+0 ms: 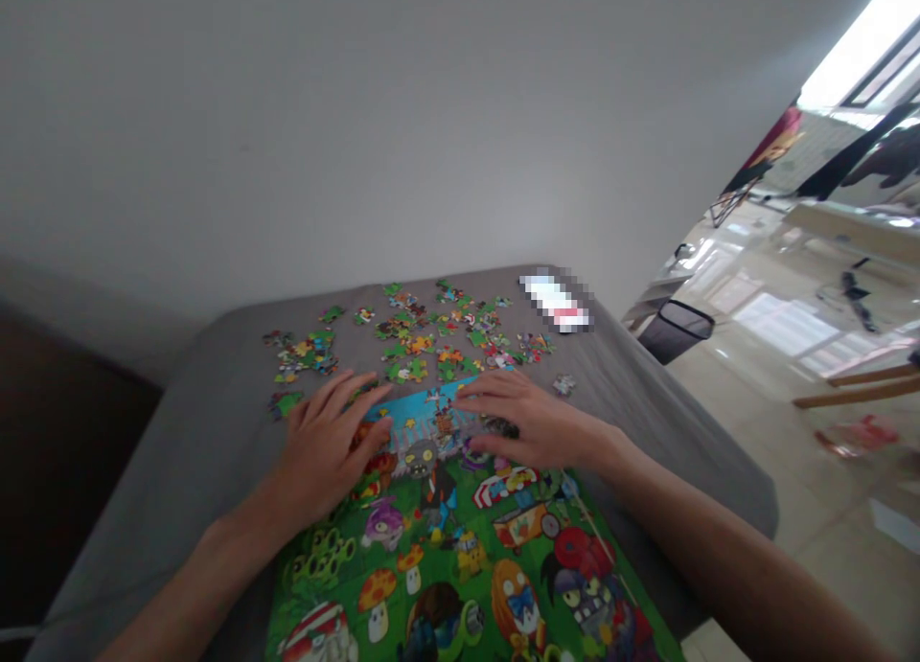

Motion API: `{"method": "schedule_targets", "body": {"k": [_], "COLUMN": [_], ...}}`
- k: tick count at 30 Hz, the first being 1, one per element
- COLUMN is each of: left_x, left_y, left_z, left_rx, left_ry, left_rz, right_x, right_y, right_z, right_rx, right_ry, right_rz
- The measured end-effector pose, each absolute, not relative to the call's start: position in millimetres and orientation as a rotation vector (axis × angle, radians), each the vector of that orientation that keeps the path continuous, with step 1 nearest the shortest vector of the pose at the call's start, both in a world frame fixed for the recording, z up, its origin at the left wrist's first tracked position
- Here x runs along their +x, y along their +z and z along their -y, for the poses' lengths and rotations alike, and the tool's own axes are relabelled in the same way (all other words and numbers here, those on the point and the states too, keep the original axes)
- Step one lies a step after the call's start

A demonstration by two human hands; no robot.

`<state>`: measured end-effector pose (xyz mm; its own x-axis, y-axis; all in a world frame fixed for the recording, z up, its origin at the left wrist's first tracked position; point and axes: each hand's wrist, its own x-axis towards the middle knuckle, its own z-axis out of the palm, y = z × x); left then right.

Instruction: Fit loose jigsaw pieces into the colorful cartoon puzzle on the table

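A colourful cartoon jigsaw puzzle (460, 557), mostly assembled, lies on a grey cloth-covered table (216, 394). My left hand (327, 446) rests flat on the puzzle's upper left part, fingers spread and stretched toward the loose pieces. On the puzzle's upper right edge lies my right hand (528, 418), fingers extended leftward over the blue strip, thumb pressing on a dark piece. Neither hand grips anything that I can see. Several loose puzzle pieces (417, 331) are scattered beyond the hands.
A pixelated white and red object (557, 303) sits at the table's far right corner. A white wall rises behind the table. To the right, a dark bin (676, 329) stands on a shiny tiled floor, with wooden furniture legs (855, 389) farther right.
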<state>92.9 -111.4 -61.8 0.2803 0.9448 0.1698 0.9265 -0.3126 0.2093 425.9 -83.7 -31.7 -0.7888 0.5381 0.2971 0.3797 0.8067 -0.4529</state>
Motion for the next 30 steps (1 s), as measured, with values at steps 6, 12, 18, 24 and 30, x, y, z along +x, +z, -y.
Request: {"method": "schedule_targets", "body": {"k": [6, 12, 18, 24, 30], "left_x": [77.8, 78.1, 77.3, 74.1, 73.6], "left_y": [-65.0, -79.2, -69.4, -54.6, -58.0], "left_z": [103.6, 106.1, 104.9, 104.5, 103.1], "left_rx": [2.470, 2.523, 2.483, 2.442, 2.417], "left_ry": [0.542, 0.501, 0.507, 0.574, 0.565], "left_rz": [-1.845, -1.790, -1.816, -1.847, -1.869], "right_x": [457.4, 457.0, 442.1, 439.5, 441.5], "right_y": [-29.1, -40.3, -41.0, -38.3, -39.4], "right_z": [57.8, 51.3, 61.5, 64.4, 66.3], "right_rx": [-1.029, -0.965, -0.897, -0.884, -0.928], "right_ry": [0.350, 0.400, 0.468, 0.498, 0.489], "right_rz": [2.223, 2.377, 2.497, 2.571, 2.674]}}
